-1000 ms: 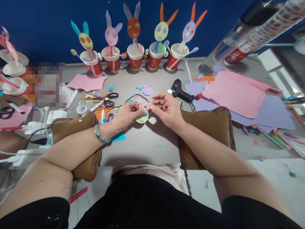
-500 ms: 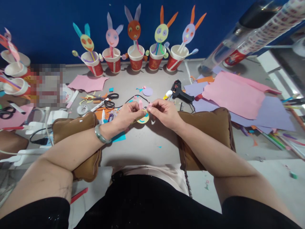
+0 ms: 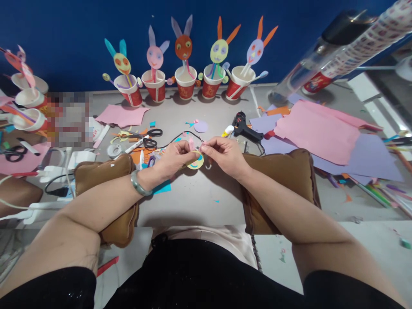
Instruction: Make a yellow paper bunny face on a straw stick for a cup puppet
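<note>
A round yellow paper face (image 3: 196, 163) with blue marks is pinched between the thumb and fingers of my left hand (image 3: 172, 161). A pink paper ear (image 3: 192, 143) stands up behind my left thumb at the face's top edge. My right hand (image 3: 228, 156) touches the upper right edge of the face, its thumb and fingers pinched on a small pink paper piece (image 3: 202, 145). How that piece meets the face is partly hidden by my fingertips. Just beyond my hands lies a pale purple paper oval (image 3: 201, 126).
Several paper cups (image 3: 186, 88) with rabbit figures stand along the blue wall. A black glue gun (image 3: 246, 128) lies beyond my right hand, scissors (image 3: 152, 136) beyond my left. Brown cushions (image 3: 283, 184) lie under both forearms. Pink paper sheets (image 3: 322, 133) cover the right side.
The whole view has shifted slightly, so everything appears a little lower. Both hands keep their pinch at the paper face, with hardly any movement.
</note>
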The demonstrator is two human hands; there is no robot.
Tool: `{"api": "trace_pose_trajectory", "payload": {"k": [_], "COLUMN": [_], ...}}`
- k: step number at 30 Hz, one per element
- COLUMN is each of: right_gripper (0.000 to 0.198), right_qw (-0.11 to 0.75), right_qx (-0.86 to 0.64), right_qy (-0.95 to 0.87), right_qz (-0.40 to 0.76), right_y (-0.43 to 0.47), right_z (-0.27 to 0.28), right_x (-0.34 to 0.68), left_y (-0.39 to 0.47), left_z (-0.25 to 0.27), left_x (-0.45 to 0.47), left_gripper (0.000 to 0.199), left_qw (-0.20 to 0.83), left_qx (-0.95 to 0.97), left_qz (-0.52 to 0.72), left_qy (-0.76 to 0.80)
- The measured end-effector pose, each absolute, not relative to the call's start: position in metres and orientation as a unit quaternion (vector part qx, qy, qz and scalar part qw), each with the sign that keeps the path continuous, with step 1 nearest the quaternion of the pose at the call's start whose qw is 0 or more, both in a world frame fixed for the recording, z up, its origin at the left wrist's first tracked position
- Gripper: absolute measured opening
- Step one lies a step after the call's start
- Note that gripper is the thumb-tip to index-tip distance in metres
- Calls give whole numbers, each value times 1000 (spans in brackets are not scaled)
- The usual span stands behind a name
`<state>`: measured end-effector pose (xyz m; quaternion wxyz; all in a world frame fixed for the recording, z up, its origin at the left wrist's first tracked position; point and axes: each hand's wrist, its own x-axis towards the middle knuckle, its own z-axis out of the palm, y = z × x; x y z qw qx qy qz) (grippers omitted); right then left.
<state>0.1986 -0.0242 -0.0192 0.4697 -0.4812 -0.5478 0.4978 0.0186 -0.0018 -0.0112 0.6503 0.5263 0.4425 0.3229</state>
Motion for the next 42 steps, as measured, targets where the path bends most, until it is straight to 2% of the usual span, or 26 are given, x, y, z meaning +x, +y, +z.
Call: {"api": "trace_pose_trajectory", "payload": {"k": [11,23,42], "right_gripper": [32,34,29], "right_qw": [465,443,508], "right_qx": [-486,-465,-483], "right_qy": [-556,-556,-578], "right_qz": [488,528,418], "right_y": [-24,-27,-24], "right_z": [-20,-19,-23], "right_x": [199,199,199], "left_y": [-1,1,-3], "left_z": [-13,-15,-12], "left_x": [17,16,19], "left_gripper": [31,28,28], "left_qw": [647,646,647], "left_qx": [530,532,533], "left_qz": [326,329,327], "left_qy": [440,437,436]}}
